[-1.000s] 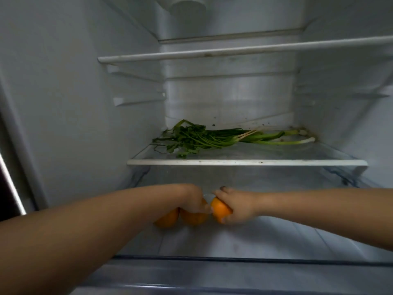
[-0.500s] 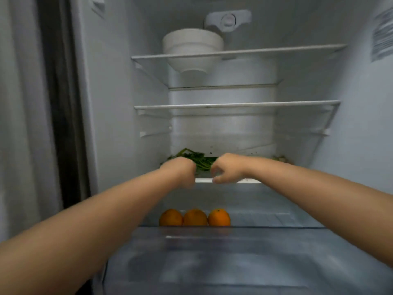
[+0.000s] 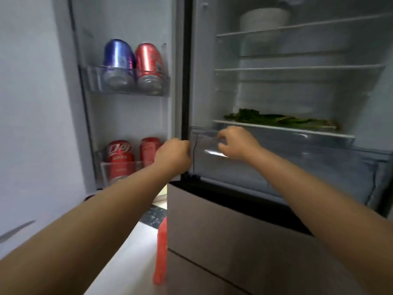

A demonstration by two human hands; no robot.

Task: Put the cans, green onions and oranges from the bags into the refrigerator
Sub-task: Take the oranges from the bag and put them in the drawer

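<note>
The refrigerator stands open. Green onions (image 3: pixel 276 121) lie on the glass shelf just above the clear crisper drawer (image 3: pixel 297 158). My right hand (image 3: pixel 236 143) has its fingers curled on the drawer's front near the top left rim. My left hand (image 3: pixel 173 155) is a fist, holding nothing, beside the drawer's left edge. A blue can (image 3: pixel 118 58) and a red can (image 3: pixel 148 60) stand in the upper door rack. Two red cans (image 3: pixel 119 158) stand in the lower door rack. No oranges show through the drawer's frosted front.
A white bowl (image 3: pixel 263 20) sits on the top shelf. The open door (image 3: pixel 127 107) is at the left, against a white wall. Grey freezer drawers (image 3: pixel 234 241) close off the space below. A blurred red object (image 3: pixel 161 248) stands on the floor beside them.
My hands let go of the oranges and rose to the drawer front. The view pulled back and left, showing the door and its cans. The oranges are out of sight.
</note>
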